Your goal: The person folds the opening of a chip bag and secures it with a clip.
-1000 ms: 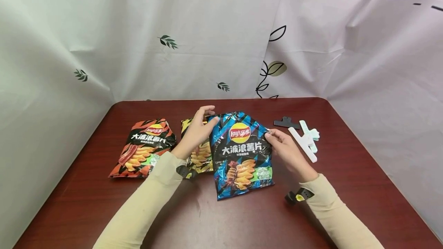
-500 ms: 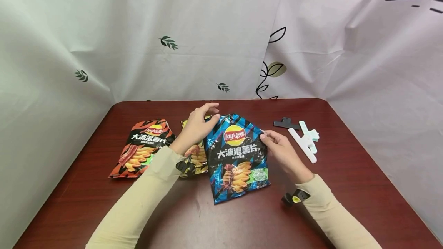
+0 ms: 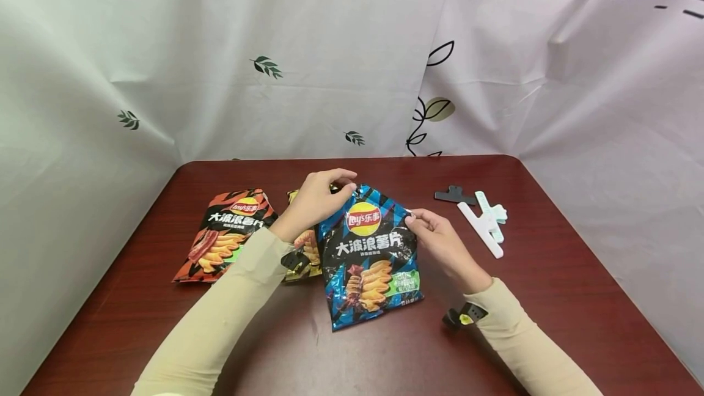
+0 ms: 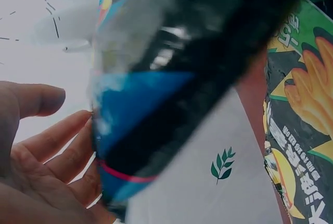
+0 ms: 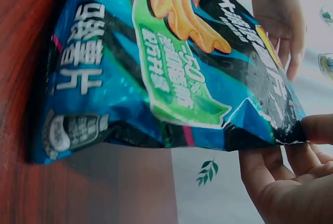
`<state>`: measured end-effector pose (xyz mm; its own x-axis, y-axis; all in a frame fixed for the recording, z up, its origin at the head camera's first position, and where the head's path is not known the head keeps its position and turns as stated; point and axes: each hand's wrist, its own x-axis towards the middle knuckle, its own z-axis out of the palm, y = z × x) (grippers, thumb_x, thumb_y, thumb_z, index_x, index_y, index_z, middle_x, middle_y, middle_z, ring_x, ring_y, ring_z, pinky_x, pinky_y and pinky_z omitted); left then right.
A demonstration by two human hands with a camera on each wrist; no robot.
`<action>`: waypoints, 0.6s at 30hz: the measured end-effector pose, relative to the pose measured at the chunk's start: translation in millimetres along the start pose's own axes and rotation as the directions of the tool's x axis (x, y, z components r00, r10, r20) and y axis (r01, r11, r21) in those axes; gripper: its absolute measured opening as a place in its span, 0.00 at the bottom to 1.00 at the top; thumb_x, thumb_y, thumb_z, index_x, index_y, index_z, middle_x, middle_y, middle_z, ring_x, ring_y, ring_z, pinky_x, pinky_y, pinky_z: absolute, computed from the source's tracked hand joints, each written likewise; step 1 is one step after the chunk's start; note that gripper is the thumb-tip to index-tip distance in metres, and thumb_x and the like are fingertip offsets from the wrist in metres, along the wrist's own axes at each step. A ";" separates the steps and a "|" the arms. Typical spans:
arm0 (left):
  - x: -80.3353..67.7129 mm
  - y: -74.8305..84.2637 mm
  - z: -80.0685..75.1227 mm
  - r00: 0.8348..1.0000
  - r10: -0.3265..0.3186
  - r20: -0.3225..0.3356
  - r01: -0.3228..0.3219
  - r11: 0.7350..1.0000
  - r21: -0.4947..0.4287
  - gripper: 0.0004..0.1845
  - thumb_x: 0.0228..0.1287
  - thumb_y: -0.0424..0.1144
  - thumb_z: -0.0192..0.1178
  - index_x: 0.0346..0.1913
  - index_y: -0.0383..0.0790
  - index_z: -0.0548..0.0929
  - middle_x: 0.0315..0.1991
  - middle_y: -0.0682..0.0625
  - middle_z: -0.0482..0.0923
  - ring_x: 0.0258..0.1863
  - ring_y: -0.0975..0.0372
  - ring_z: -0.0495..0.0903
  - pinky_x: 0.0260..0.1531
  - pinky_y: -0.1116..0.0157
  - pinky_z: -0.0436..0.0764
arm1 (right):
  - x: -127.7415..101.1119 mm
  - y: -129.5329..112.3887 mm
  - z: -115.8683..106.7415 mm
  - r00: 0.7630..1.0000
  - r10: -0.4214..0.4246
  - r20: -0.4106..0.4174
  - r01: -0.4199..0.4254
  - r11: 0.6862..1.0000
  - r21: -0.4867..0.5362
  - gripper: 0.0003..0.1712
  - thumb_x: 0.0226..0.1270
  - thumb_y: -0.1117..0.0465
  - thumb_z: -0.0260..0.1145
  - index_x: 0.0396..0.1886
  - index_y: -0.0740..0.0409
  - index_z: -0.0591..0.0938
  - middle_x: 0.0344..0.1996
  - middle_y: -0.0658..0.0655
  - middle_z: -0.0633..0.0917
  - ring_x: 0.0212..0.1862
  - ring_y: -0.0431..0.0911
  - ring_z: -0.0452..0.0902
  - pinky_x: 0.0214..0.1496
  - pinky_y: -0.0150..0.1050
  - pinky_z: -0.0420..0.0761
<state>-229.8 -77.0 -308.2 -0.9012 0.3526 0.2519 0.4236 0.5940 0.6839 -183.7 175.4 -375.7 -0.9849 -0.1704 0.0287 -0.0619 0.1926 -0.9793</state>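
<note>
A blue and black bag of potato chips tilts upright over the table, its lower end near the tabletop. My right hand pinches its upper right edge between thumb and fingers, seen closely in the right wrist view, where the bag fills the middle. At the upper left corner is my left hand. In the left wrist view its thumb stands apart from the bag, while relaxed fingers reach the bag's edge. Partly hidden behind the left hand lies a yellow bag of chips.
A red bag of chips lies at the left of the dark red table. At the right are a black bag clip, a white bag clip and a pale green bag clip. White cloth surrounds the table.
The blue bag has shifted left and slightly toward me, the right hand moving with it. My left hand has moved slightly right along the top corner. Less of the yellow bag shows.
</note>
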 end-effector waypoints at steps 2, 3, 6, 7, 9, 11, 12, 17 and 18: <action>0.4 0.8 -0.1 1.000 -0.013 0.013 0.013 1.000 0.007 0.18 0.69 0.45 0.56 0.59 0.45 0.79 0.47 0.49 0.83 0.38 0.59 0.79 0.32 0.62 0.74 | -0.5 0.4 1.2 1.000 0.001 0.009 -0.001 1.000 -0.004 0.20 0.74 0.55 0.56 0.54 0.66 0.74 0.24 0.47 0.77 0.27 0.39 0.69 0.31 0.34 0.69; 0.7 0.9 0.1 1.000 -0.018 0.019 0.018 1.000 0.012 0.18 0.69 0.45 0.56 0.59 0.45 0.80 0.47 0.49 0.83 0.38 0.59 0.79 0.32 0.63 0.74 | -0.6 0.7 1.8 1.000 0.004 0.012 -0.004 1.000 -0.006 0.20 0.73 0.54 0.56 0.54 0.65 0.74 0.26 0.47 0.79 0.30 0.38 0.72 0.34 0.33 0.71; 1.1 0.9 0.6 0.999 -0.028 0.041 0.027 0.999 0.028 0.18 0.69 0.45 0.56 0.58 0.45 0.80 0.49 0.48 0.83 0.40 0.59 0.80 0.35 0.62 0.77 | -1.1 1.2 3.9 1.000 0.009 0.025 -0.009 1.000 0.000 0.20 0.73 0.53 0.57 0.55 0.65 0.73 0.33 0.51 0.84 0.36 0.39 0.77 0.40 0.32 0.75; 1.1 0.7 0.8 0.998 -0.029 0.049 0.027 0.999 0.034 0.18 0.69 0.45 0.56 0.58 0.45 0.80 0.51 0.48 0.82 0.42 0.59 0.81 0.37 0.61 0.78 | -1.3 1.3 4.7 1.000 0.012 0.026 -0.012 1.000 0.001 0.20 0.73 0.53 0.57 0.55 0.64 0.73 0.35 0.52 0.85 0.37 0.39 0.78 0.42 0.32 0.76; 1.6 0.1 1.4 0.997 -0.027 0.065 0.024 0.999 0.046 0.17 0.69 0.45 0.57 0.57 0.44 0.82 0.52 0.48 0.82 0.45 0.58 0.81 0.42 0.60 0.80 | -1.4 1.4 6.6 0.999 0.017 0.029 -0.017 1.000 0.006 0.21 0.73 0.53 0.57 0.55 0.64 0.73 0.38 0.55 0.86 0.39 0.39 0.80 0.45 0.33 0.78; 2.3 -0.2 1.9 0.997 -0.026 0.079 0.021 0.998 0.055 0.16 0.69 0.44 0.57 0.55 0.43 0.83 0.52 0.48 0.82 0.46 0.58 0.81 0.45 0.58 0.80 | -1.6 1.6 8.5 0.999 0.022 0.029 -0.023 1.000 0.010 0.21 0.73 0.53 0.57 0.54 0.64 0.73 0.38 0.56 0.86 0.38 0.40 0.80 0.44 0.34 0.78; 2.8 -0.5 2.1 0.996 -0.026 0.085 0.021 0.998 0.058 0.16 0.69 0.44 0.57 0.54 0.42 0.83 0.51 0.48 0.82 0.47 0.58 0.81 0.46 0.58 0.80 | -1.4 1.9 9.3 0.999 0.027 0.027 -0.027 1.000 0.011 0.20 0.73 0.53 0.58 0.54 0.64 0.73 0.38 0.56 0.86 0.38 0.40 0.80 0.44 0.34 0.78; 5.3 -1.0 3.6 0.995 -0.038 0.092 0.032 0.997 0.065 0.13 0.68 0.42 0.58 0.51 0.41 0.85 0.48 0.47 0.83 0.42 0.57 0.80 0.43 0.59 0.80 | -1.5 4.0 12.6 0.999 0.045 0.013 -0.045 0.999 0.021 0.19 0.72 0.55 0.59 0.52 0.66 0.74 0.35 0.54 0.86 0.36 0.39 0.80 0.44 0.33 0.78; 5.5 -0.8 3.9 0.995 -0.039 0.091 0.033 0.997 0.066 0.13 0.68 0.42 0.59 0.50 0.41 0.85 0.48 0.47 0.83 0.42 0.58 0.80 0.42 0.59 0.80 | -1.6 4.4 12.9 0.999 0.046 0.010 -0.046 0.999 0.020 0.19 0.72 0.55 0.59 0.52 0.66 0.74 0.34 0.54 0.86 0.36 0.39 0.80 0.44 0.32 0.78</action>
<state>-234.7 -72.7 -310.0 -0.9050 0.3935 0.1619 0.3988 0.6517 0.6452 -180.3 164.0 -382.6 -0.9851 -0.1710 -0.0183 -0.0131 0.1810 -0.9834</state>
